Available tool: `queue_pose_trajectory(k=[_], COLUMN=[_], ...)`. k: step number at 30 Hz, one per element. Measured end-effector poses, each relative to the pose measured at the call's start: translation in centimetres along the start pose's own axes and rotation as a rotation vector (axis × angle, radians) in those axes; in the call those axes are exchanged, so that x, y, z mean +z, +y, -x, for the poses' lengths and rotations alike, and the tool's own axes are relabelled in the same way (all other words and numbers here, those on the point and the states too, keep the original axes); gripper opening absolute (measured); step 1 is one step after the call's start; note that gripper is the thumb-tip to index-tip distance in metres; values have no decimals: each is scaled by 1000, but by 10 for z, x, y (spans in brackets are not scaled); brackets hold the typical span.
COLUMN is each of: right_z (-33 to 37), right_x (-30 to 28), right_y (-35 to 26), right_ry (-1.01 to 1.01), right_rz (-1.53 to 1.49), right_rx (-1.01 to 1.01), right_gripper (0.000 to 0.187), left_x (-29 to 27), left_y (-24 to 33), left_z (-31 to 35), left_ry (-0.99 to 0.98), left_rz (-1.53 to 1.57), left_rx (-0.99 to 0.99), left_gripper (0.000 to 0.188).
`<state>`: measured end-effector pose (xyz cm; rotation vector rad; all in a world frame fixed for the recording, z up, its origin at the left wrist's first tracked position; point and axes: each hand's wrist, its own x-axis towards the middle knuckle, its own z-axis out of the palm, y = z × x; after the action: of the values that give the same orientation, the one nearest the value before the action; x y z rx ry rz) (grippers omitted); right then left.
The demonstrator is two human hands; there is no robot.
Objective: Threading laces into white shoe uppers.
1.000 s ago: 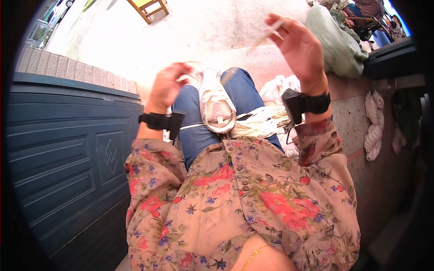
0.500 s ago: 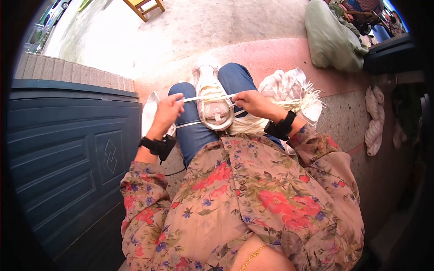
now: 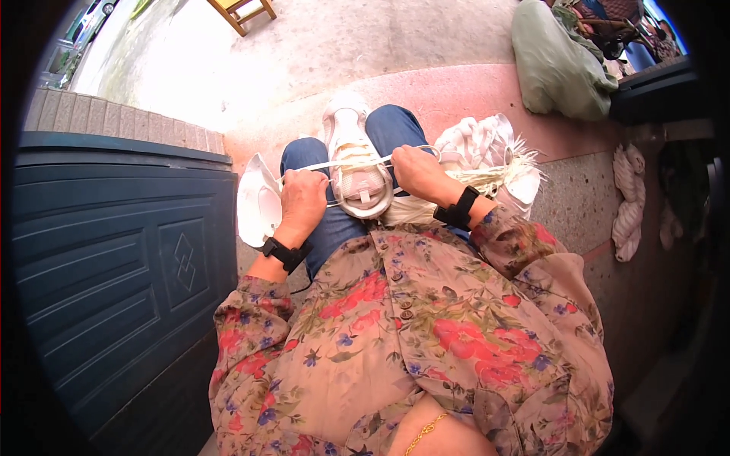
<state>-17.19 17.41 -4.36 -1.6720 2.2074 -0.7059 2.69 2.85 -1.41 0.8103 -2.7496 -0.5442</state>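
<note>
A white and pale pink sneaker [image 3: 363,184] rests between my knees, its heel toward me and its toe pointing away. Cream laces cross its upper. A white shoelace [image 3: 327,165] stretches sideways over the shoe, with one end on each side. My left hand [image 3: 304,199] is closed on the lace by the left knee, back of the hand up. On the other side, my right hand [image 3: 418,172] pinches the lace beside the shoe opening; a loop of it shows past the knuckles. The fingertips of both hands are partly hidden.
Another white shoe [image 3: 257,199] lies left of my knee. To the right are a bundle of white laces [image 3: 517,171] and a twisted white hank [image 3: 629,205]. A dark blue panelled door [image 3: 122,243] stands at left, a pale green sack [image 3: 559,68] far right, a wooden stool [image 3: 247,17] ahead.
My left hand has moved right and slightly down, closer to the shoe, and its fingers have closed more. The right hand stays near its place, with the lace now looping past it.
</note>
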Motion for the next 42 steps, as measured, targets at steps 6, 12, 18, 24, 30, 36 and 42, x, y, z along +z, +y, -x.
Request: queue_pose_trajectory(k=[6,12,18,24,30,36,42], right_z=[-5,-20,-16,-14,-3,-2,-7], right_x=[-2,-1,0,2,0,4,-4], right_y=[0,0,2,-1,-13,-25,-27], right_ry=[-38,-116,-152,-76,35,70,-104], right_rz=[12,65,86,30,121,159,397], right_rx=[-81,-192,-245,-216,-181,-174,-348], right_gripper=[8,8,7,6,9,21,16], left_x=[2,1,-3,7,3,9,4], left_y=[8,10,11,29,23,31,31], left_z=[-5,-11,-8,-19,-15,2,-5], left_ry=[-26,-27,-35,-79,5,104,137], left_rz=[-91,-165,-111,-273,-190,-365,-345], left_rx=[19,86,80,166,-45,166,214], left_gripper=[8,8,8,8,19,15,5])
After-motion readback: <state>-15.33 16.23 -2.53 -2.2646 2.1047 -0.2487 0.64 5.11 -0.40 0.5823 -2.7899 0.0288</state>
